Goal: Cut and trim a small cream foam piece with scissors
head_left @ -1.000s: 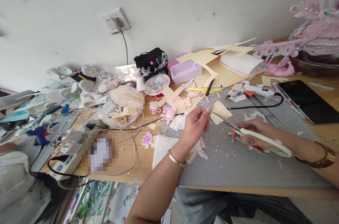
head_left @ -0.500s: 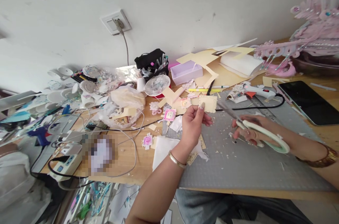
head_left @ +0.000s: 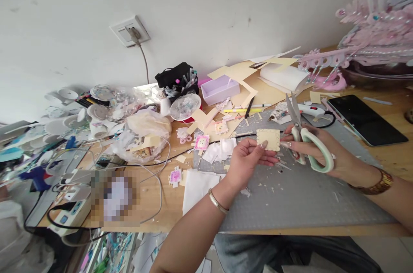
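Note:
My left hand [head_left: 250, 157] pinches a small cream card piece [head_left: 269, 139] with a scalloped edge, held above the grey cutting mat [head_left: 303, 204]. In my right hand [head_left: 309, 148] is a pair of scissors [head_left: 318, 154] with pale green handles. Its blades are parted and point up and away from the card. A fingertip of the right hand is at the card's right side; whether it touches is hard to tell. Small paper scraps lie on the mat below. Left of the hands are white cloth pieces [head_left: 198, 187] and a pink-bordered square with a face [head_left: 201, 142].
Behind the mat stand a lilac box [head_left: 221, 92] and cream card sheets [head_left: 263, 88]. A black phone [head_left: 368, 119] lies right, beside a white glue gun [head_left: 311, 111]. Cables, a power strip [head_left: 71, 213] and a blue glue gun [head_left: 38, 176] spread leftward. Pink beaded ornaments [head_left: 371, 45] fill the back right.
The scissors have swung from pointing at the card to pointing upward, and the right hand has come close to the card. The view has shifted slightly right.

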Demonstrator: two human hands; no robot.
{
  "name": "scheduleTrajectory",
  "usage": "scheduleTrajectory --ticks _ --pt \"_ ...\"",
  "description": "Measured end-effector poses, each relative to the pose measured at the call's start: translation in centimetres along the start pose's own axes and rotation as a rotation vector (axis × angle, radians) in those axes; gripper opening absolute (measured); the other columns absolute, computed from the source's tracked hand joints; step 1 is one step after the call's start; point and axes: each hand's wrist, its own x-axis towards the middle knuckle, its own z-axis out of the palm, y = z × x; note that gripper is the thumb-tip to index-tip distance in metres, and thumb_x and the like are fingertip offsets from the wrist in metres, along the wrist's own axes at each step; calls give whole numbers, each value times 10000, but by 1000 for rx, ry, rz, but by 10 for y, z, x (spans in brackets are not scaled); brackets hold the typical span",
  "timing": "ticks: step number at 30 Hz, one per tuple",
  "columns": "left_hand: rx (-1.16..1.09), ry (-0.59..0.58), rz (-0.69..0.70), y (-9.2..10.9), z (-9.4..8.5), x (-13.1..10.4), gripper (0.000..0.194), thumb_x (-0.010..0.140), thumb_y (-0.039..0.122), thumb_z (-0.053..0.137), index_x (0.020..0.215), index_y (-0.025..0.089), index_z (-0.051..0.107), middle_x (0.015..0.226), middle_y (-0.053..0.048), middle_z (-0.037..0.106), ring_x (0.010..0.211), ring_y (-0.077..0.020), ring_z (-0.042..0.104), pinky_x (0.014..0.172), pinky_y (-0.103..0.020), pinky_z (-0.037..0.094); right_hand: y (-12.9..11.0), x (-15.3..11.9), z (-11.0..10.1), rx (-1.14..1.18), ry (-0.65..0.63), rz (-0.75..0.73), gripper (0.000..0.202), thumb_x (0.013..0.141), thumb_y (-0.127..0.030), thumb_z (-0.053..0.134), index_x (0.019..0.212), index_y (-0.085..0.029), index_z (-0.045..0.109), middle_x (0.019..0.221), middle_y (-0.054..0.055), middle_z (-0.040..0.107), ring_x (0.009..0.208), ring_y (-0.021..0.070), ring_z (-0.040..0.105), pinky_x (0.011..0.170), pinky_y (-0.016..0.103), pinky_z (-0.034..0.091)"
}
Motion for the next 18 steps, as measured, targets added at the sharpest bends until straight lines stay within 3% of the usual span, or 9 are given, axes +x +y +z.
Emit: scheduleTrajectory --ticks 9,13,18 --pt "77 -20 -58 -2 -2 0 568 642 567 881 815 192 491 753 -74 771 618 -206 741 581 -281 573 -3 -2 -1 -85 26 -6 527 468 -421 875 896 -245 621 708 -33 679 483 115 536 406 235 431" --pt "255 -63 -138 2 -6 0 541 616 570 886 816 171 580 787 -80 769 613 -176 726 556 -239 536 -6 -1 -2 -144 28 -45 541 449 -455 873 874 -249 610 723 -16 712 471 116 508 403 242 401" --pt "322 -30 -109 4 -9 1 483 675 608 826 740 167 640 688 -40 717 609 -166 713 568 -236 538 -3 3 -4 -255 -47 -142 521 471 -473 900 835 -234 613 656 -8 697 509 135 531 460 249 416"
